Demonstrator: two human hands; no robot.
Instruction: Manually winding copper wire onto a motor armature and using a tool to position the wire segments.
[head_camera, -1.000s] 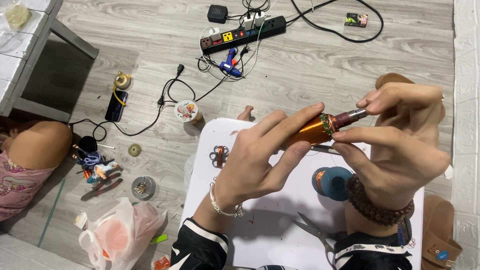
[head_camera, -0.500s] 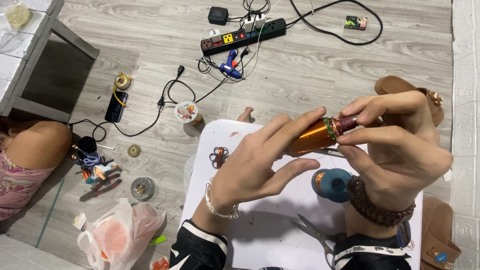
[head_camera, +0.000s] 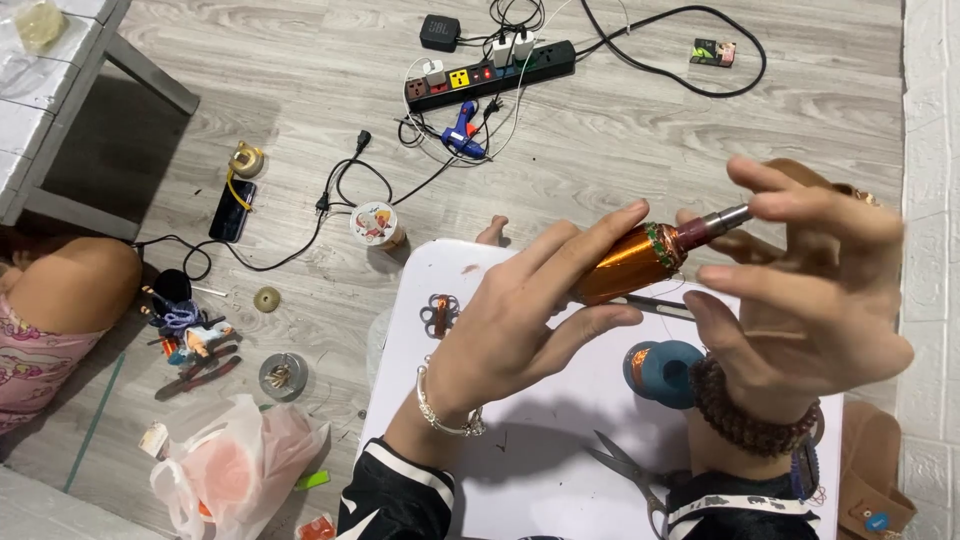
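I am looking steeply down from my one head-worn camera, close over the white rectangular tabletop (head_camera: 500, 450) and grey wood-grain floor (head_camera: 300, 100).

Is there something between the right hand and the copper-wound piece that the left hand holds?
Nothing visible. The left hand holds the copper-wound piece above the white table, and the right hand has its fingertips at the piece's metal tip.

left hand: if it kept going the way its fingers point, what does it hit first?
The left hand points up and right along the copper-wound piece it holds. Going on, it would probably meet the right hand first, whose fingers sit at the piece's metal tip; depth is unclear.
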